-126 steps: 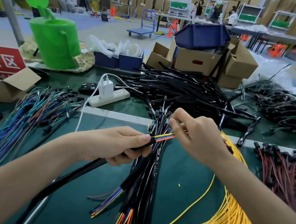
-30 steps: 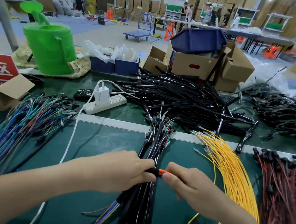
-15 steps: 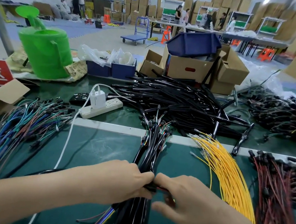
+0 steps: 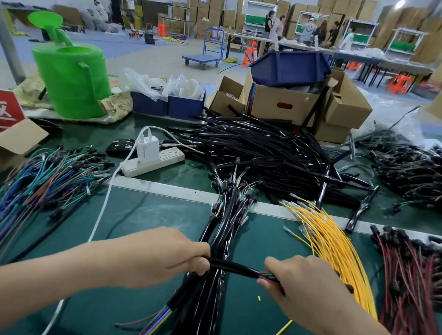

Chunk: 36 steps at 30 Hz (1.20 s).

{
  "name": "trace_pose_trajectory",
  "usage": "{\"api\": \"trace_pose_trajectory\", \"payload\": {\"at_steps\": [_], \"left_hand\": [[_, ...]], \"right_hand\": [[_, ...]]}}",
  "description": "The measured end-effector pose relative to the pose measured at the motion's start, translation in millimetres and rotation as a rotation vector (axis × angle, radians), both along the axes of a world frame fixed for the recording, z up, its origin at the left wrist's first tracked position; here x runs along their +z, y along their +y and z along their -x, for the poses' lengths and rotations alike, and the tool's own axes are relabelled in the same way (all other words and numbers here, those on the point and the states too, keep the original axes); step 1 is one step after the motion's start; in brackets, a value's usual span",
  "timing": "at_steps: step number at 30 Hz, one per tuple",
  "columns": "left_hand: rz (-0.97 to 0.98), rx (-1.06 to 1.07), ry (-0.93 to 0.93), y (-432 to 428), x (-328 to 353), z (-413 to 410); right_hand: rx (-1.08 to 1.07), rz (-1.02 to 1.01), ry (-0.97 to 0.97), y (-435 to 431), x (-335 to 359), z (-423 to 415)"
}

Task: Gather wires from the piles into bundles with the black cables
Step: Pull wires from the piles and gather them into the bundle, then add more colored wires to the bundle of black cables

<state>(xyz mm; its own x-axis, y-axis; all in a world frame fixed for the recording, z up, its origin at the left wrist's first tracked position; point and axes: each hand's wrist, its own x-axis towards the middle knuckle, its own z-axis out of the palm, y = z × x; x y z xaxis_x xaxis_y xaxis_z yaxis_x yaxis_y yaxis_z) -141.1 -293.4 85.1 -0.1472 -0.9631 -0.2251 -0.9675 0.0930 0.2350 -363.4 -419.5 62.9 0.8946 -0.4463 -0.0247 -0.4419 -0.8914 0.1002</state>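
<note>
1. While both hands are clamped, the left hand (image 4: 162, 261) has its fingers curled round one end of a black cable (image 4: 232, 267). The right hand (image 4: 308, 288) pinches the coloured wires (image 4: 267, 277) poking out of the cable's other end. Red and green strands show at the pinch.
2. The cable runs level from grip to grip, pulled straight.
3. Directly under the grip: a pile of bundles (image 4: 221, 223), black sleeves with coloured wire ends, running toward and away from the person. The held cable crosses over it.
4. Just right of the right hand: yellow wires (image 4: 327, 246), fanned out, partly hidden by that hand. Further right: red-and-black wires (image 4: 419, 277).
5. Well left of the left hand: blue-green wires (image 4: 27, 198), a loose spread.
6. Beyond the grip, past the pale seam in the table: a heap of loose black cables (image 4: 272, 151). Left of the heap: a power strip (image 4: 158, 163) with a white charger (image 4: 148, 146) plugged in.
7. Just below the right hand: a small yellow scrap (image 4: 258, 298) on the green table mat (image 4: 145, 219).
</note>
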Motion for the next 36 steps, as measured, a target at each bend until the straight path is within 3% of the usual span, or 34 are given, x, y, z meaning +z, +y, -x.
{"api": "trace_pose_trajectory", "payload": {"at_steps": [4, 20, 23, 26, 32, 34, 36], "left_hand": [[-0.009, -0.067, -0.155, -1.0, 1.0, 13.6], [0.004, -0.041, -0.166, -6.1, -12.1, 35.2], [0.101, -0.045, 0.130, -7.7, -8.5, 35.4], [0.088, 0.106, 0.437, -1.4, 1.0, 10.0], [0.021, 0.414, 0.795, 49.4, -13.1, -47.9], [0.066, 0.448, 0.939, 56.8, -23.8, -37.6], [0.147, 0.449, 0.970, 59.6, -31.8, -21.7]], "right_hand": [[0.031, -0.018, 0.079, 7.0, -0.4, -2.9], [0.044, -0.130, -0.002, 28.6, -2.3, -8.7], [0.117, -0.134, -0.066, 37.0, -2.4, -19.5], [0.113, -0.092, -0.096, 26.3, 6.1, -23.6], [-0.104, 0.009, -0.118, -36.1, 26.3, 6.8], [-0.057, -0.049, -0.219, -37.4, 26.1, 0.8], [0.026, -0.120, -0.331, -21.5, 24.0, -17.3]]}}
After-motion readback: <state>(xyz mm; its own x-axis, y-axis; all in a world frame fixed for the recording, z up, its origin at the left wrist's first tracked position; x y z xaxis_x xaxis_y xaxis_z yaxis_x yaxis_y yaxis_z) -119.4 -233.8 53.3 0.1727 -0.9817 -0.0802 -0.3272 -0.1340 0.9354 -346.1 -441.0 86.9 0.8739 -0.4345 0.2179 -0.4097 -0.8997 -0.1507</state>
